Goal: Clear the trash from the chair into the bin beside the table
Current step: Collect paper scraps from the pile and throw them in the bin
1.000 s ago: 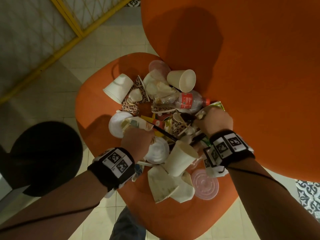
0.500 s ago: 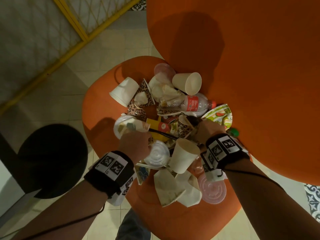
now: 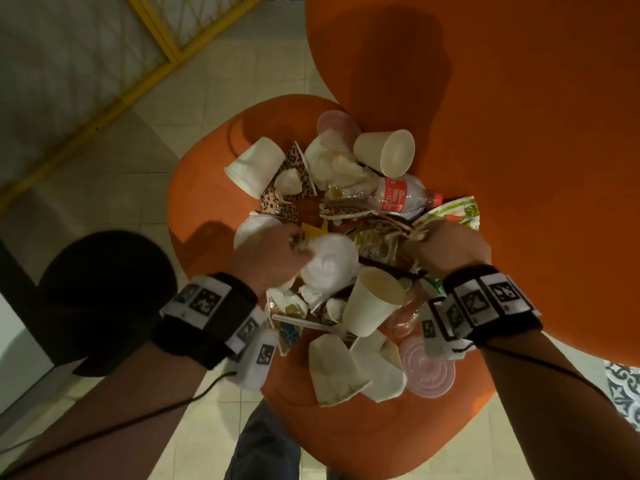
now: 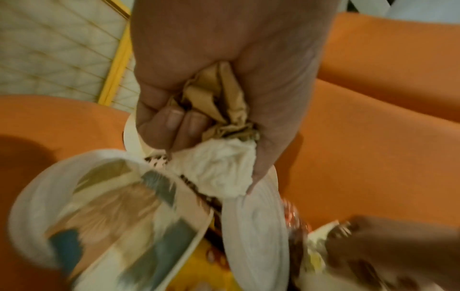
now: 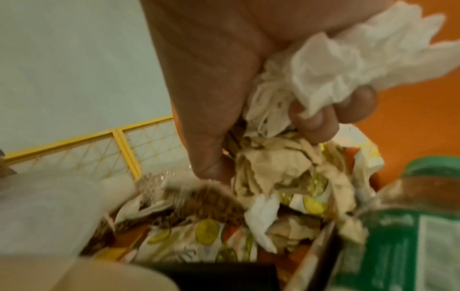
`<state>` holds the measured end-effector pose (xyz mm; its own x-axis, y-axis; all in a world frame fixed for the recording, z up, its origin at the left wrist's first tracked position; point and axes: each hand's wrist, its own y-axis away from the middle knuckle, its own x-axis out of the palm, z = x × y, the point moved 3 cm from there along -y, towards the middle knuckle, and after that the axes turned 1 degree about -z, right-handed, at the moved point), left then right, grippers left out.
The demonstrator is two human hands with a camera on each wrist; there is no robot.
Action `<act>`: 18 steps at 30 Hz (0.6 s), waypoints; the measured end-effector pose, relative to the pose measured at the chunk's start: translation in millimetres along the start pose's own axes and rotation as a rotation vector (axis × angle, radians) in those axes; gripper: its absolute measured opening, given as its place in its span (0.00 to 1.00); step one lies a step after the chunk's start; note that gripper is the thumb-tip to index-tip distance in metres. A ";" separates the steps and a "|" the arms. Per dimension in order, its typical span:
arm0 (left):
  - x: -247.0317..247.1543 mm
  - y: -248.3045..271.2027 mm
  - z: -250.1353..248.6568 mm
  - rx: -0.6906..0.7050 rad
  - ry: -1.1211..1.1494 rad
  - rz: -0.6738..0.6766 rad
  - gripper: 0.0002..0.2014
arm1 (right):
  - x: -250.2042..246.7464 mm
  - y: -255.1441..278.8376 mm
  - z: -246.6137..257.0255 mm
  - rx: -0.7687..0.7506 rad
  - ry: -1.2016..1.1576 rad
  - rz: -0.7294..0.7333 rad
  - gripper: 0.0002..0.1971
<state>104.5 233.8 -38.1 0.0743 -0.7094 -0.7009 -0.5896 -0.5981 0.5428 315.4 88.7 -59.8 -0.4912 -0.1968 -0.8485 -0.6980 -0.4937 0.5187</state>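
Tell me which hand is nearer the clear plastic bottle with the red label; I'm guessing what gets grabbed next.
Right. The right hand clutches crumpled paper just below the clear plastic bottle with the red label; the left hand grips wads farther off, left of the pile's middle.

Change over the last second. The left hand (image 3: pixel 268 259) has moved up and inward across the pile, from beside the white lid (image 3: pixel 330 263) to partly over it; it now grips crumpled brown and white paper (image 4: pixel 224 137). The right hand (image 3: pixel 446 249) has drawn back toward the near side, uncovering the fruit-print plate (image 3: pixel 457 211); its fingers (image 5: pixel 316 122) clutch a white napkin (image 5: pixel 348 65). The chair (image 3: pixel 207 188) appears lower and more central.
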 end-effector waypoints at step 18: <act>75.6 16.8 -20.9 0.115 -0.459 0.003 0.20 | -24.8 36.7 -6.8 0.021 -0.471 -0.186 0.20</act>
<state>117.0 162.3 -72.3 -0.2754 -0.4577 -0.8454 -0.6765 -0.5325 0.5087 305.6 69.8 -20.4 -0.5362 0.2987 -0.7895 -0.8039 -0.4658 0.3698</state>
